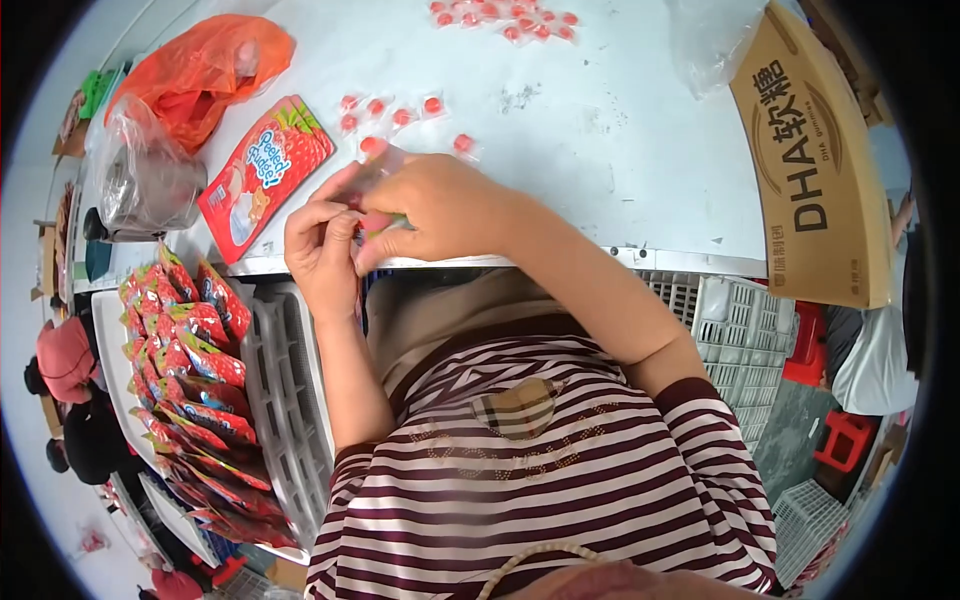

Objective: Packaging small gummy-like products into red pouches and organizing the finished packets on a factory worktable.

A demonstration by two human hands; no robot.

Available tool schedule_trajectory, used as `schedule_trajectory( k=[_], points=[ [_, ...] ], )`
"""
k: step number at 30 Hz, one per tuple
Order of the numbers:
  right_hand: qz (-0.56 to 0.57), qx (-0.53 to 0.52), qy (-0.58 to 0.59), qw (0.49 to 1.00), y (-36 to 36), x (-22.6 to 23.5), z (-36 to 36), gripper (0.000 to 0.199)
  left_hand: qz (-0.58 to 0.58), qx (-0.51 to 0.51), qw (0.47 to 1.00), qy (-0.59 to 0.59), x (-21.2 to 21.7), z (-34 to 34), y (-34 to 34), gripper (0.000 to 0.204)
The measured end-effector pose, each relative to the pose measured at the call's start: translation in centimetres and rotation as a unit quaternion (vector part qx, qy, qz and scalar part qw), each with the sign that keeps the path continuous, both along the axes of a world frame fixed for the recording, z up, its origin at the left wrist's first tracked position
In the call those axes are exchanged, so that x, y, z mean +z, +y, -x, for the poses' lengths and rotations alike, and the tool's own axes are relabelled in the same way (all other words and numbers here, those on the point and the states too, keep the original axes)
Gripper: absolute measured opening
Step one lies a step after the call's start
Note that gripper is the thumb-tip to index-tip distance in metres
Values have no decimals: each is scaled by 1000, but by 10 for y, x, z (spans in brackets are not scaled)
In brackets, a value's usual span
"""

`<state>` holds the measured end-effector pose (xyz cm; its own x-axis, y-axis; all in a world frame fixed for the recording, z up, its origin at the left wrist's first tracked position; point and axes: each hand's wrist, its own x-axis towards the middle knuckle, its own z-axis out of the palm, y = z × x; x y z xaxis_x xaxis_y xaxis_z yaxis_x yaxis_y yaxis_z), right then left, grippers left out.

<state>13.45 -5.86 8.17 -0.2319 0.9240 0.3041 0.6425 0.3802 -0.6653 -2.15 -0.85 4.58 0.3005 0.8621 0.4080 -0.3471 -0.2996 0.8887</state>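
Note:
Close together at the table's near edge, my left hand and my right hand have their fingers closed on a small red-and-green pouch. Most of it is hidden behind the fingers. A red candy in a clear wrapper shows just beyond the fingertips of my right hand. Several more wrapped red candies lie on the table past my hands. To the left of them, a flat red pouch with strawberry pictures rests at a slant on the table.
Many filled red pouches stand in a white tray at my left. An orange plastic bag and a clear-bagged container sit at the table's left. At right are a brown carton, white crates and red stools.

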Motion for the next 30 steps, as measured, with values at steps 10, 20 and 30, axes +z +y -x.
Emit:
schedule_trajectory(
  k=[10,20,30],
  points=[
    [-242,-51,140,959,13,-33,-33,56,-111,57,992,-17,-2,26,41,9],
    [-141,-111,-220,959,81,-87,-46,89,-110,83,990,-6,-1,33,40,10],
    [-96,-85,-260,957,120,-83,-26,45,-112,63,991,-42,9,25,35,16]
  ],
)
